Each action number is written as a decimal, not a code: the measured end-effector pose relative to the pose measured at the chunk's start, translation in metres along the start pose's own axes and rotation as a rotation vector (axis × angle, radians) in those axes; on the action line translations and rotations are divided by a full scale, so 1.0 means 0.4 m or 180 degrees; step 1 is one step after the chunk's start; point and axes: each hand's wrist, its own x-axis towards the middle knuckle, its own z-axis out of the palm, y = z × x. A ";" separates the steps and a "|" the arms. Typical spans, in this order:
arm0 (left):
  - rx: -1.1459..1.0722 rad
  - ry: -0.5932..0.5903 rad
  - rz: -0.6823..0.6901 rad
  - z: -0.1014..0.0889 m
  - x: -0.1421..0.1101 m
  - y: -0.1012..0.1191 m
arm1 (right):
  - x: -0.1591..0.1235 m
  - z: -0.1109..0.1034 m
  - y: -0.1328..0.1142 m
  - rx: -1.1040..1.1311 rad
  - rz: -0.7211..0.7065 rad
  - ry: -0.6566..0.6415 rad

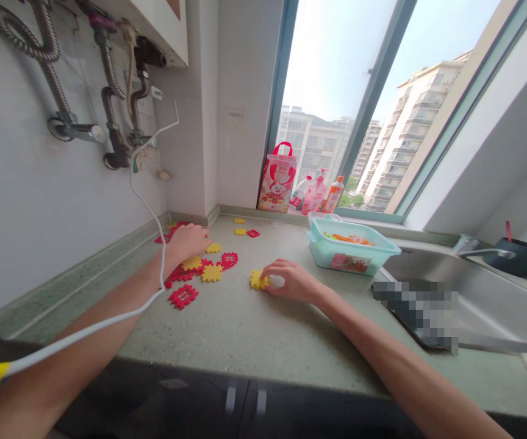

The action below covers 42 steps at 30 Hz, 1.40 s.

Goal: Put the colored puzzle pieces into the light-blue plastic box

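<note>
My right hand [291,280] rests low over the counter, its fingertips closed on the edge of a yellow notched building tile [257,280]. A pale patch beside the thumb is too unclear to name. On the left, my left hand [188,239] lies over a cluster of red and yellow tiles; its fingertips are mostly hidden. Around it are a red window-frame tile [183,296], a yellow tile [211,273] and another red frame tile [229,260]. Farther back lie a small yellow tile [240,231] and a small red tile [253,233].
A turquoise tub [350,259] with orange and green pieces stands right of my right hand. Beyond it is a steel sink [483,292]. A white cable [147,204] hangs across my left forearm. A pink bag [278,183] and several bottles stand by the window.
</note>
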 end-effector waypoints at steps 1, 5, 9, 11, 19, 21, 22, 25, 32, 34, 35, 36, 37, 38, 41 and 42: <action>0.0055 -0.0127 -0.0170 0.005 0.000 -0.017 | -0.002 -0.013 0.009 -0.0147 -0.0088 0.0082; 0.0083 -0.0451 -0.0514 0.016 -0.005 -0.039 | -0.035 -0.110 0.081 -0.0984 0.0164 0.0955; -0.0007 -0.0529 -0.0513 0.023 0.000 -0.036 | -0.112 -0.231 0.184 -0.1641 0.1108 0.2590; -0.0087 -0.0523 -0.0497 0.030 0.006 -0.038 | -0.149 -0.272 0.226 -0.1807 0.1427 0.3253; -0.0754 0.0065 -0.0690 0.042 0.017 -0.046 | -0.211 -0.272 0.308 -0.2079 0.2384 0.2454; -0.0953 0.0280 -0.0488 0.040 0.018 -0.040 | -0.214 -0.268 0.310 -0.2116 0.2451 0.2387; -0.1070 0.0343 -0.0353 0.039 0.020 -0.036 | -0.213 -0.268 0.308 -0.2145 0.2430 0.2436; -0.1439 0.0265 0.0033 0.040 0.021 -0.018 | -0.197 -0.273 0.288 -0.2213 0.2158 0.2521; -0.1423 -0.0050 0.0503 0.051 0.011 0.010 | -0.123 -0.232 0.202 -0.1994 0.1204 0.2120; -0.1291 -0.0167 0.0448 0.053 0.009 0.008 | -0.108 -0.208 0.183 -0.1817 0.0989 0.1894; -0.1248 -0.0237 0.0407 0.053 0.008 0.007 | -0.103 -0.197 0.176 -0.1736 0.0898 0.1773; -0.1223 -0.0295 0.0362 0.052 0.007 0.005 | -0.098 -0.187 0.171 -0.1668 0.0818 0.1660; -0.1210 -0.0334 0.0321 0.050 0.006 0.004 | -0.094 -0.177 0.166 -0.1611 0.0748 0.1561; -0.1192 -0.0347 0.0287 0.046 0.005 0.003 | -0.091 -0.169 0.162 -0.1562 0.0687 0.1482; -0.1009 -0.0208 0.0236 0.027 -0.001 0.006 | -0.079 -0.149 0.146 -0.1417 0.0564 0.1349; -0.0960 -0.0113 0.0224 0.018 -0.003 0.010 | -0.074 -0.143 0.137 -0.1355 0.0533 0.1321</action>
